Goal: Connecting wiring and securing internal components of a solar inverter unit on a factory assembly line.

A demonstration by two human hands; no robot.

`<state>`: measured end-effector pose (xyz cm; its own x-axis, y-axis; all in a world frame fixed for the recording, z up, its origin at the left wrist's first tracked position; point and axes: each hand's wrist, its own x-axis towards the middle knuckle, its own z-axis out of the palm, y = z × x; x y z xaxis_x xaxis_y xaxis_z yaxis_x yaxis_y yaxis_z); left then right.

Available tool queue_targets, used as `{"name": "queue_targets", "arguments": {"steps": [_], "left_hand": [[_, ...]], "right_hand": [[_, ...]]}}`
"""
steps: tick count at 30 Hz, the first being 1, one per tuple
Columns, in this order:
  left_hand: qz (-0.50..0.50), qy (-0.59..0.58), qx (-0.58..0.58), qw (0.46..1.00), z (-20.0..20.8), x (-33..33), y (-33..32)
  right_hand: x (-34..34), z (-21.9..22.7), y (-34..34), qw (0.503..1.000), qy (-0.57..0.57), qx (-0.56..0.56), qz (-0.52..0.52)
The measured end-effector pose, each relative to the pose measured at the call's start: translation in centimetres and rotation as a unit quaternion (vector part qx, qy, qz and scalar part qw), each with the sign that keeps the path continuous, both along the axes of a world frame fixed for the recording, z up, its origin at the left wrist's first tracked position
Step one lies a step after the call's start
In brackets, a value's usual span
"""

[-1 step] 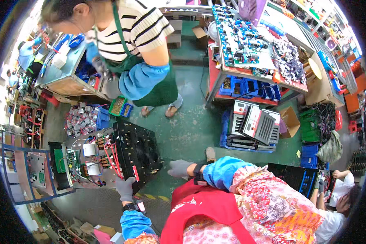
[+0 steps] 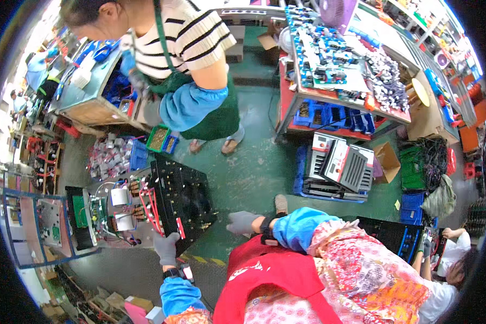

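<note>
My left hand (image 2: 166,245), in a grey glove, grips the near edge of a black metal panel (image 2: 181,197) with its fingers curled over it. The panel stands tilted, with dark round openings and a red-and-white label near my hand. Red wires (image 2: 152,208) run beside it to an open electronic assembly with white cylinders (image 2: 123,196) and a green circuit board (image 2: 80,212). My right hand (image 2: 242,222), also gloved in grey, hovers over the floor right of the panel, fingers stretched out and holding nothing.
A co-worker in a green apron (image 2: 208,116) stands across at a workbench (image 2: 92,110). Small bins (image 2: 157,139) and a heap of grey parts (image 2: 109,156) sit on the floor. Stacked cases (image 2: 343,164) lie to the right, below a loaded table (image 2: 329,97). Another person works far right.
The view has shifted slightly. My left hand keeps its grip on the panel, and my right hand stays nearly where it was. The co-worker's hands have moved a little.
</note>
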<state>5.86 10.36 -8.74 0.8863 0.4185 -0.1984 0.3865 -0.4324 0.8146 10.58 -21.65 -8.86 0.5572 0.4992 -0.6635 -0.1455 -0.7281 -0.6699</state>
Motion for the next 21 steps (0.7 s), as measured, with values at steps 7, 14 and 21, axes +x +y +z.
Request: {"name": "queue_targets", "arguments": {"steps": [7,14,21], "left_hand": [[-0.022,0.029,0.151,0.988,-3.0,-3.3,6.1],[0.058,0.1,0.165,0.979,1.9,0.6,1.7],[0.087,0.132,0.165,0.974,3.8,1.7,1.4]], "right_hand": [[-2.0,-0.9,0.3,1.0,0.027,0.005,0.01],[-1.6,-4.5,1.9,0.997,-0.077,0.006,0.017],[0.7,-4.1,6.8,0.997,-0.042,0.015,0.059]]}}
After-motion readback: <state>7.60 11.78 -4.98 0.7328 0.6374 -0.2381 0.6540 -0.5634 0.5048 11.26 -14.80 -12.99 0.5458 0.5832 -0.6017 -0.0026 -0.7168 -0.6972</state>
